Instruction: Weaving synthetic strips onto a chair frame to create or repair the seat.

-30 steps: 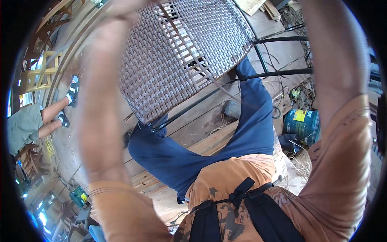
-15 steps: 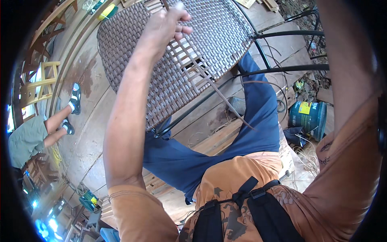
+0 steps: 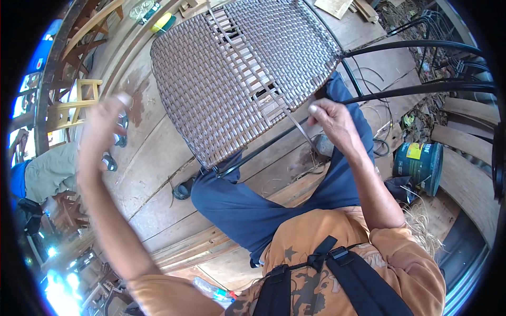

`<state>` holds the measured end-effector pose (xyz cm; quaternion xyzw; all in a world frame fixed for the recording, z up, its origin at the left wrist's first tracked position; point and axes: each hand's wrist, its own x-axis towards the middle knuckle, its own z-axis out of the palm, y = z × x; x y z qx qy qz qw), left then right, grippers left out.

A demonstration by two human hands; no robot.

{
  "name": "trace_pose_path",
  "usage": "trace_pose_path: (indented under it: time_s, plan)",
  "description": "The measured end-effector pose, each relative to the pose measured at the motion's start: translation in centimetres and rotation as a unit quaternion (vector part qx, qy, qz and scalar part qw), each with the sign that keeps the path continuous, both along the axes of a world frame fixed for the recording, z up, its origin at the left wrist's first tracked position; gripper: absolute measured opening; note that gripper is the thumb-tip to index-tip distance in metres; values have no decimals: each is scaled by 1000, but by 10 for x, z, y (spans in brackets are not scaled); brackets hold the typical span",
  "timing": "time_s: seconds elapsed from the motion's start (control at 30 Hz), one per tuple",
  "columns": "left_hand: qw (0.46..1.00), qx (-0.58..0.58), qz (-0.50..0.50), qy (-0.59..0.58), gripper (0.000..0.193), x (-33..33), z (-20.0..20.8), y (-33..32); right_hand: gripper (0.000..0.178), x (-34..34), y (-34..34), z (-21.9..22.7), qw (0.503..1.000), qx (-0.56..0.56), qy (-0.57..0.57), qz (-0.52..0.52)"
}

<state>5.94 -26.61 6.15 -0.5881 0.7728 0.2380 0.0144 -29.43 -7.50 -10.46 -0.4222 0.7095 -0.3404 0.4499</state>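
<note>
A brown woven synthetic-rattan panel [image 3: 205,89] on a dark metal frame stands before my knees. An open lattice of lengthwise strips runs through its middle, with gaps between them. A loose flat strip [image 3: 301,129] hangs from its near edge. My right hand [image 3: 337,126] is beside that strip at the near right corner, fingers curled in and thumb against them. Whether anything sits inside the fingers is hidden. My left hand [image 3: 105,121] is raised off to the left, away from the panel, its fingers smeared by motion.
Black curved metal bars [image 3: 416,95] reach right from the panel. A dark green bucket [image 3: 419,163] lies on its side at right, near wood boards [image 3: 466,142]. Another person's legs [image 3: 52,166] show at far left beside a yellow wooden frame [image 3: 79,102]. A clear bottle [image 3: 208,287] lies near my left elbow.
My left hand has left the panel's far middle and swung left. My right hand has come down from the upper right to the loose strip's side. The view has shifted slightly.
</note>
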Motion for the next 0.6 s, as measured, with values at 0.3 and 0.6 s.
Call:
trace_pose_path:
  time_s: [0.3, 0.6]
  plan:
    - [973, -15, 174, 152, 53, -109, -176, 229, 22, 57, -30, -79, 929, 40, -353, -101]
    - [856, 123, 297, 405, 24, -154, -187, 249, 34, 51, -34, -72, 868, 25, -492, -57]
